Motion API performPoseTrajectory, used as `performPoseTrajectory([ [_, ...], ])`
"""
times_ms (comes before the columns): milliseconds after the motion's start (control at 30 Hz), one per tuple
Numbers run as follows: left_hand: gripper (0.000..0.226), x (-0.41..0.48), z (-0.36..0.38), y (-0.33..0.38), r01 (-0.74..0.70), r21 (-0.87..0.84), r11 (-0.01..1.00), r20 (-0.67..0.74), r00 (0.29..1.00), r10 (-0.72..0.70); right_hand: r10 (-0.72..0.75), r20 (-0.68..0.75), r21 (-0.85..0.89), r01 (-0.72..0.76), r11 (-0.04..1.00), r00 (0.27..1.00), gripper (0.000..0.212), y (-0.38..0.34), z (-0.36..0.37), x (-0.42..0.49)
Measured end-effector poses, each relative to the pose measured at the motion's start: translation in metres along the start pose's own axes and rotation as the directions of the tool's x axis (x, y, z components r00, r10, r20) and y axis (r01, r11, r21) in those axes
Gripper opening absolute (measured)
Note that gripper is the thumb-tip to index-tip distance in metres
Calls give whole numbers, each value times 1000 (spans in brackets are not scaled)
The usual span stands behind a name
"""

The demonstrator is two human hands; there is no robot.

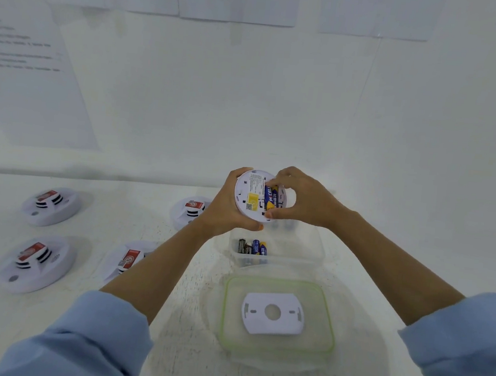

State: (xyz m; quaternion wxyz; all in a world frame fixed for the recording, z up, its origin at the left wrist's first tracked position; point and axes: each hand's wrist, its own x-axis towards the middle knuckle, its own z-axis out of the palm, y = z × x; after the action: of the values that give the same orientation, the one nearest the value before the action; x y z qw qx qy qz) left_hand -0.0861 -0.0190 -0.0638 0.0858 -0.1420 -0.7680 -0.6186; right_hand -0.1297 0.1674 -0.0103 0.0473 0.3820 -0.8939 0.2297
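Observation:
My left hand [229, 207] grips a round white smoke detector [252, 195] by its rim and holds it above the table with its back facing me. A yellow label and a battery bay show on that back. My right hand [297, 197] pinches a blue and yellow battery [271, 198] between thumb and fingers at the bay. Below the detector stands a clear plastic box [310, 248] with several batteries [252, 246] lying in it.
A clear lid with a green rim [228, 313] lies near me and carries a white mounting plate [272, 313]. Several white smoke detectors with red labels sit on the white table at left [49, 205] [36, 261] [126, 259] [188, 209]. Printed sheets hang on the wall.

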Motion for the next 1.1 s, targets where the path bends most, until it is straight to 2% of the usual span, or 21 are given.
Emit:
performPoseTrajectory([
  [167,98,0,1,-4,-13,40,999,15,1000,13,47,44,80,-51,996,998,57,-4,0,10],
  [333,98,-3,-8,-5,-40,50,998,-16,999,41,129,15,227,-129,965,992,47,-6,-4,1],
  [400,99,-3,-13,-5,-44,60,997,-38,998,46,212,125,209,-235,949,969,46,-5,-2,-5],
  [467,100,-3,-16,-5,-55,73,996,-47,997,59,284,287,102,-324,941,915,48,-4,6,-10],
  [533,100,-2,-16,-6,-56,76,996,-48,997,60,333,393,-35,-348,937,857,49,-4,19,-12],
  [600,100,-3,-15,-5,-56,82,995,-47,997,60,346,440,-86,-344,935,829,45,-5,33,-12],
  [667,100,-4,-14,-4,-56,92,994,-37,998,59,361,472,-85,-367,927,804,44,-5,42,-12],
  [733,99,-5,-13,-4,-52,91,995,-33,998,55,383,515,-23,-435,900,767,44,-4,41,-12],
  [767,99,-5,-13,-5,-48,87,995,-33,998,51,384,509,22,-458,889,770,41,-3,36,-12],
  [833,99,-6,-13,-6,-37,75,997,-35,999,40,385,366,166,-466,869,847,25,-2,19,-11],
  [867,99,-7,-13,-6,-34,69,997,-33,999,36,391,232,255,-444,859,891,16,-3,12,-9],
  [933,99,-6,-11,-7,-37,69,997,-32,999,39,381,-29,377,-343,860,924,10,-9,3,-5],
  [967,100,-5,-9,-7,-41,69,997,-31,999,43,352,-95,385,-292,876,931,9,-15,3,-2],
  [1100,100,-1,0,-6,-57,44,997,-35,998,58,259,-198,258,-205,944,945,13,-23,22,8],
])
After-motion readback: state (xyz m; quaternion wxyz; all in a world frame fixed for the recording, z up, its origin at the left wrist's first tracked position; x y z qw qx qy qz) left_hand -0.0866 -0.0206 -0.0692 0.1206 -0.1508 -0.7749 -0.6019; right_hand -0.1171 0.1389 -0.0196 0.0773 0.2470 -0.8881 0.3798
